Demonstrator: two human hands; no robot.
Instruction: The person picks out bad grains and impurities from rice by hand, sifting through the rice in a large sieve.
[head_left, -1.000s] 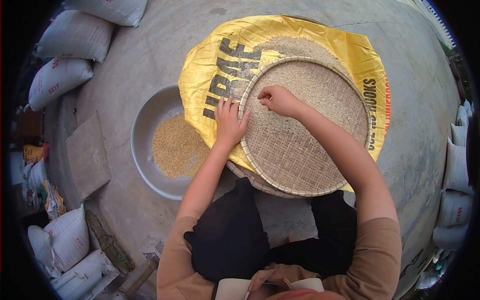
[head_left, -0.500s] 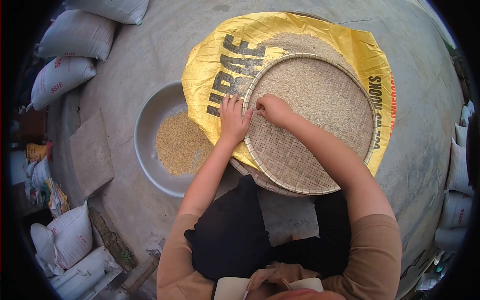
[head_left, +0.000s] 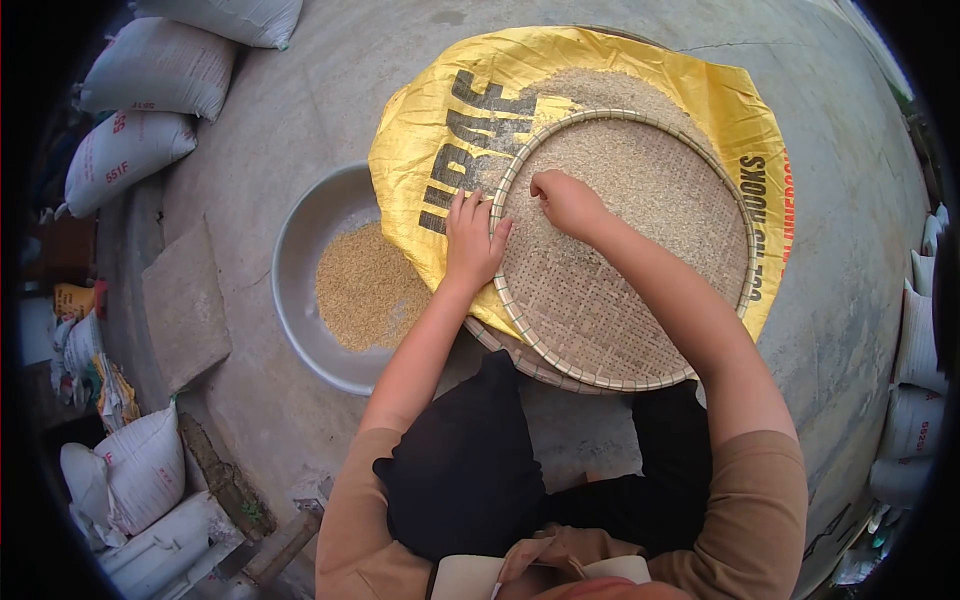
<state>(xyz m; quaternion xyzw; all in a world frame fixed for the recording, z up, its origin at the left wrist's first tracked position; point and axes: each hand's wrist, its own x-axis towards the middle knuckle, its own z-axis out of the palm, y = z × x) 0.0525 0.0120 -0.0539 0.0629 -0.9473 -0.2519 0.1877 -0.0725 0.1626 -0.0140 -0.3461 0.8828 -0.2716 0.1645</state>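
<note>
A round woven bamboo tray (head_left: 570, 310) lies tilted over a yellow printed sack (head_left: 420, 150). Pale grain (head_left: 640, 180) covers much of the tray's weave, thickest on its far side. My left hand (head_left: 474, 243) rests at the tray's left rim, fingers stretched out over the sack and thumb at the rim. Above the grain, just inside that rim, my right hand (head_left: 568, 205) has its fingers curled into a pinch; whatever is between them, if anything, is too small to make out.
Left of the tray stands a metal basin (head_left: 290, 300) with golden grain (head_left: 365, 285) in it. More grain (head_left: 600, 88) lies on the sack beyond the tray. Stuffed white sacks (head_left: 130, 160) line the left side, and others (head_left: 915, 420) the right. The floor (head_left: 240, 200) is concrete.
My right hand has moved a little right and up, away from the left rim and over the grain. My left hand stays at the rim.
</note>
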